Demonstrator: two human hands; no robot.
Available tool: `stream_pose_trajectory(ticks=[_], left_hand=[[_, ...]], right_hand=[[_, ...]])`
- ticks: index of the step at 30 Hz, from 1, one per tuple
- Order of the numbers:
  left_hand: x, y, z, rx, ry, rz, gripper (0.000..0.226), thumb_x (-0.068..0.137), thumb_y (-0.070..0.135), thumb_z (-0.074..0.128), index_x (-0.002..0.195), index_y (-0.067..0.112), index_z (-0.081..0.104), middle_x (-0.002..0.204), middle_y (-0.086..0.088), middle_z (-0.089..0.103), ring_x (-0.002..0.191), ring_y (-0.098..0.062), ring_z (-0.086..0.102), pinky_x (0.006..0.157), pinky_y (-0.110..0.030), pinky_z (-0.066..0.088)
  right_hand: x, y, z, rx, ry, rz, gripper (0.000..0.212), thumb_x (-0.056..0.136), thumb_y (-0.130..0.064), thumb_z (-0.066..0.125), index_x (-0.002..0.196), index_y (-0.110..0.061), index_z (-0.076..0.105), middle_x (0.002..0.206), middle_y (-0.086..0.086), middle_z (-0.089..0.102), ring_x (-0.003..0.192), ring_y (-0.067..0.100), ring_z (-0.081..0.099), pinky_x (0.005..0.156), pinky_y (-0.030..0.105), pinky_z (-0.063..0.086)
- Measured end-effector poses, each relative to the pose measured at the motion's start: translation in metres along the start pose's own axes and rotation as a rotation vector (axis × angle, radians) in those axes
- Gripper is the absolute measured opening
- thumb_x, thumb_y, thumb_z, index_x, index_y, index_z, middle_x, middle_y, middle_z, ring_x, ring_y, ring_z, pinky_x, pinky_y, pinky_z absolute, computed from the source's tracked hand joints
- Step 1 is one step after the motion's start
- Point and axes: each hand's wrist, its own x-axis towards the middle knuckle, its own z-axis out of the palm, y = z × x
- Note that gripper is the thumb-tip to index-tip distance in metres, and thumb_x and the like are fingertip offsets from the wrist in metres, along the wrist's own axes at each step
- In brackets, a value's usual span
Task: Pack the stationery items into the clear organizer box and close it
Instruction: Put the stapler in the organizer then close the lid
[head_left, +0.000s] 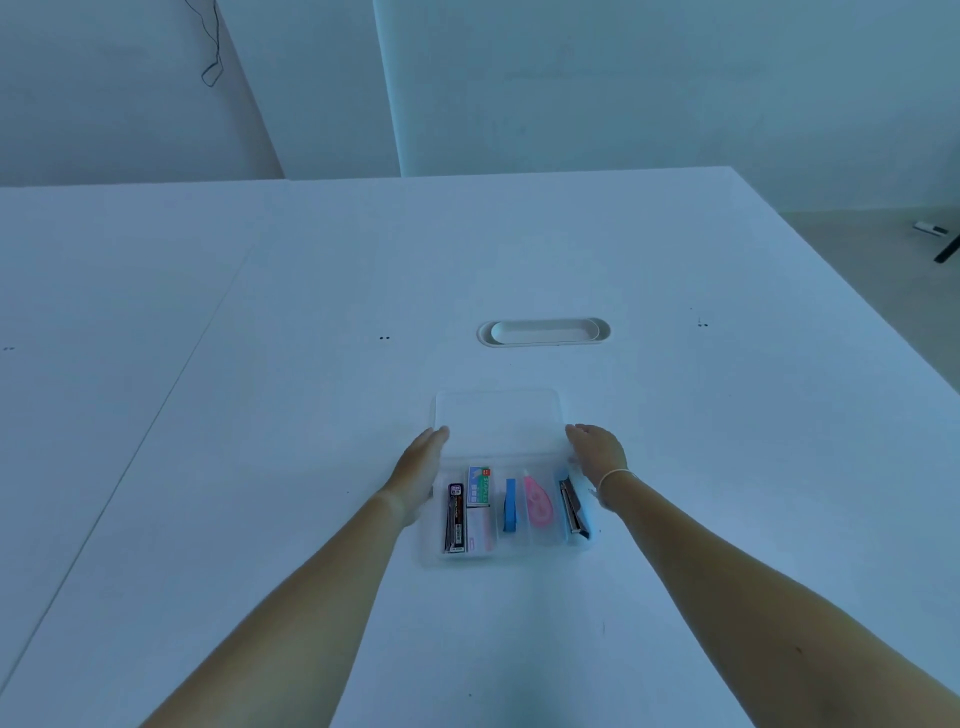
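1. Wide bare tabletop (260, 415) lies on every side of the clear organizer box (506, 512), with plenty of room to pass.
2. The open lid (497, 421) lies flat on the far side; nothing stands above it.
3. The left hand (418, 470) flanks the box's left wall and the right hand (597, 457) its right, so both sides are blocked.
4. The near side sits open between the forearms.
5. The oval cable port (544, 332) sits well beyond the lid.

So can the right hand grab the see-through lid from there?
Probably yes. The right hand is open right beside the lid's right edge, and nothing lies between them. The lid lies open, flat behind the box.
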Motion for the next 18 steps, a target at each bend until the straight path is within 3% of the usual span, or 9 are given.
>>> stream_pose_trajectory(ticks=[3,6,9,11,15,18], left_hand=[[0.001,0.005,0.0,-0.183,0.021,-0.084,0.06,0.094,0.052,0.035,0.145,0.02,0.031,0.152,-0.005,0.034,0.138,-0.025,0.033,0.113,-0.04,0.026],[0.0,0.006,0.0,-0.269,0.031,-0.082,0.061,0.094,0.054,0.031,0.146,0.022,0.029,0.151,-0.004,0.035,0.139,-0.027,0.031,0.115,-0.042,0.021],[0.0,0.007,0.0,-0.306,0.037,-0.055,0.06,0.095,0.055,0.025,0.146,0.025,0.031,0.152,-0.003,0.035,0.141,-0.025,0.029,0.116,-0.046,0.016],[-0.001,0.007,0.0,-0.336,0.037,-0.046,0.059,0.095,0.056,0.023,0.142,0.024,0.039,0.152,-0.004,0.034,0.142,-0.025,0.027,0.117,-0.047,0.014],[-0.004,0.005,-0.003,-0.377,0.018,-0.019,0.06,0.095,0.055,0.025,0.14,0.019,0.043,0.154,-0.006,0.031,0.145,-0.026,0.021,0.119,-0.043,0.012],[-0.008,0.0,-0.007,-0.378,-0.015,-0.01,0.062,0.095,0.056,0.027,0.14,0.017,0.041,0.156,-0.007,0.029,0.146,-0.026,0.019,0.119,-0.042,0.012]], right_hand=[[0.005,-0.004,-0.005,0.104,-0.049,0.066,0.032,0.095,-0.022,0.043,0.063,-0.024,0.041,0.086,0.004,0.049,0.091,0.022,0.043,0.083,0.032,0.037],[0.006,-0.003,-0.009,0.218,-0.055,0.07,0.022,0.094,-0.025,0.041,0.088,-0.008,0.054,0.101,0.008,0.053,0.089,0.024,0.051,0.082,0.036,0.041],[0.003,-0.002,-0.01,0.29,-0.089,0.062,0.043,0.095,-0.039,0.036,0.116,-0.008,0.057,0.107,0.006,0.054,0.096,0.025,0.052,0.103,0.045,0.04],[0.003,0.0,-0.011,0.337,-0.107,0.057,0.048,0.096,-0.045,0.033,0.113,-0.008,0.058,0.105,0.008,0.053,0.099,0.026,0.051,0.105,0.046,0.036],[0.0,0.008,-0.016,0.431,-0.134,0.06,0.045,0.094,-0.05,0.036,0.086,-0.013,0.061,0.089,0.003,0.057,0.1,0.025,0.052,0.105,0.043,0.034],[-0.006,0.014,-0.021,0.449,-0.177,0.055,0.042,0.091,-0.051,0.041,0.085,-0.016,0.063,0.092,0.001,0.06,0.106,0.026,0.053,0.105,0.044,0.035]])
